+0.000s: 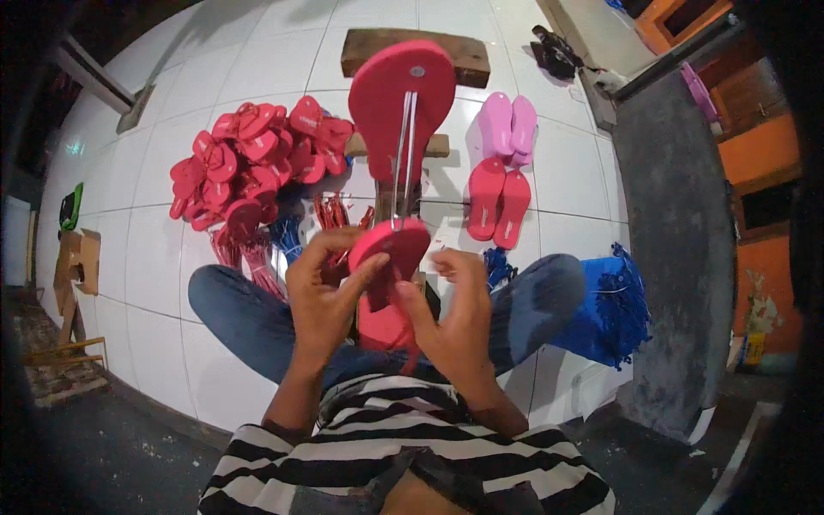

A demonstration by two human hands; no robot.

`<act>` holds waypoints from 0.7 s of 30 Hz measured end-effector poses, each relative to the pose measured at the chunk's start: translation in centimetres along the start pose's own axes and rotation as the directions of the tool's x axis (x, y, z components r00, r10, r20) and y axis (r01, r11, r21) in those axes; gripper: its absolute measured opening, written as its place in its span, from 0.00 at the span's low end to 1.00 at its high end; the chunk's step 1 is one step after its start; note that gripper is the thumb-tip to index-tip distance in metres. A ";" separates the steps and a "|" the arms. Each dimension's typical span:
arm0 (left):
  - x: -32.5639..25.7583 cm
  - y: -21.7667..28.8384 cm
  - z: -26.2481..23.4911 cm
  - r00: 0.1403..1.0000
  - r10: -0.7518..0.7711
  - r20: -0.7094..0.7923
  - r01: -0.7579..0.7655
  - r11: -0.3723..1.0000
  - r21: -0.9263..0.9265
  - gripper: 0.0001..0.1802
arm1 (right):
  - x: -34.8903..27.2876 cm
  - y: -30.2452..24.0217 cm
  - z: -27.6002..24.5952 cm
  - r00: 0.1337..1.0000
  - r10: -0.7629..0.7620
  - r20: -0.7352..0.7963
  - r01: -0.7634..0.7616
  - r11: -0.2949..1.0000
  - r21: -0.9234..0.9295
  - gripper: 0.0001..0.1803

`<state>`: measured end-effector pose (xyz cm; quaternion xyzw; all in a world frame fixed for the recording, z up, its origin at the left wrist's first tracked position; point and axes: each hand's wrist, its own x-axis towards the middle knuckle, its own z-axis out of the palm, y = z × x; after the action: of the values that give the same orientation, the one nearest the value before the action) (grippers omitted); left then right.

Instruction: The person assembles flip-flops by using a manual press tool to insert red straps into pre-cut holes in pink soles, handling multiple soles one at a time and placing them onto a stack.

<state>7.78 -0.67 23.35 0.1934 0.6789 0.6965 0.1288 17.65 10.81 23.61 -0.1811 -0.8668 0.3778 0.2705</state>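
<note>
My left hand (330,287) is closed round a red flip-flop sole (414,243), thumb across its face. At the sole's far edge is the end of a pair of thin metal rods (405,150). These rods reach up to a larger-looking red sole (399,81) standing over a wooden block. My right hand (451,313) is at the near end of the held sole, its thumb touching it. Its fingers are curled but apart from the thumb. Below, another red piece (382,326) lies between my legs, partly hidden by my hands.
Red flip-flops (249,154) are heaped at the left, beside bundles of red straps (330,215) and blue straps (287,236). Red soles (498,206) and pink soles (508,124) lie at the right. Blue straps (622,300) cover a blue bag near my knee. A wooden block (472,64) stands ahead.
</note>
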 end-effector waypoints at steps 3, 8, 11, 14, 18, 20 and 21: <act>1.5 0.8 1.0 0.974 0.224 -0.023 -0.223 0.975 0.022 0.12 | 1.0 0.5 0.6 0.951 0.167 0.261 -0.196 0.977 0.087 0.17; 2.4 -0.3 0.9 0.955 0.297 0.002 -0.297 0.954 0.029 0.14 | -0.6 3.0 1.7 0.628 0.223 0.745 -0.772 0.294 0.563 0.27; 1.7 -2.7 -0.1 0.885 0.465 0.025 -0.461 0.881 -0.104 0.17 | -1.7 3.6 3.1 0.676 -0.057 0.735 -0.683 -0.423 0.595 0.36; 0.5 -3.8 -1.3 0.943 0.328 0.046 -0.315 0.930 -0.189 0.20 | -0.1 5.0 3.9 0.802 0.220 0.555 -0.429 -0.434 0.792 0.37; 1.2 -5.2 -1.8 0.969 0.230 0.090 -0.243 0.956 0.165 0.17 | 2.2 6.8 1.5 0.971 0.225 0.085 -0.159 0.334 0.929 0.25; 2.2 -3.5 -1.5 0.919 0.372 0.130 -0.393 0.843 0.366 0.19 | 3.4 6.2 0.3 0.990 -0.121 -0.077 0.140 0.703 0.697 0.16; 2.1 -2.5 -1.3 0.887 0.427 0.178 -0.462 0.833 0.304 0.19 | 4.4 5.7 -0.3 0.956 -0.281 -0.081 0.275 0.770 0.576 0.15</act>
<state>5.10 -0.75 21.07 0.4007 0.7167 0.5695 -0.0370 15.03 16.93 20.98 0.0419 -0.7281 0.5811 0.3613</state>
